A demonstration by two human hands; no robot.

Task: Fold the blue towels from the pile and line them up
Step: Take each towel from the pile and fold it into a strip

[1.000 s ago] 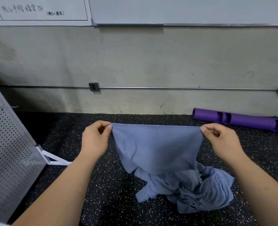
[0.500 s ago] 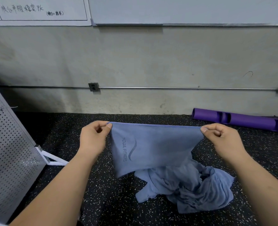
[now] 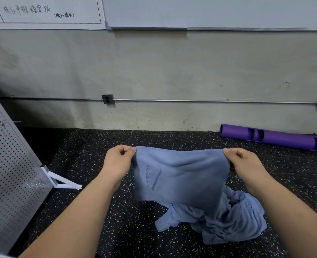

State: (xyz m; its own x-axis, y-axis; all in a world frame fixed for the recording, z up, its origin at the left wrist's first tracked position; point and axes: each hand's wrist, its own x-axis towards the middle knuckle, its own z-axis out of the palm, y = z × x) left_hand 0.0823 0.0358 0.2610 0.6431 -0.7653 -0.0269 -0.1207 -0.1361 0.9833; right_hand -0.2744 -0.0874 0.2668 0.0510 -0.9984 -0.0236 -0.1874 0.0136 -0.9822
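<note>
Early stage. Pinching top corners of one blue towel [image 3: 181, 179] with left grip [image 3: 116, 161] and right grip [image 3: 245, 164], above crumpled pile [image 3: 234, 224] on floor [image 3: 90, 146]. No folded towels visible.

dim, even indoor light, soft shadows; wide-angle bowing at edges; towel [image 3: 180, 175] slightly motion-blurred.

A blue towel [image 3: 181, 175] is hanging spread in the air by its 2 top corners, its top edge sagging slightly, dark lettering running down its left side. Its lower right part is reaching down to the pile [image 3: 234, 222] of crumpled blue towels lying on the speckled floor [image 3: 90, 164].
</note>
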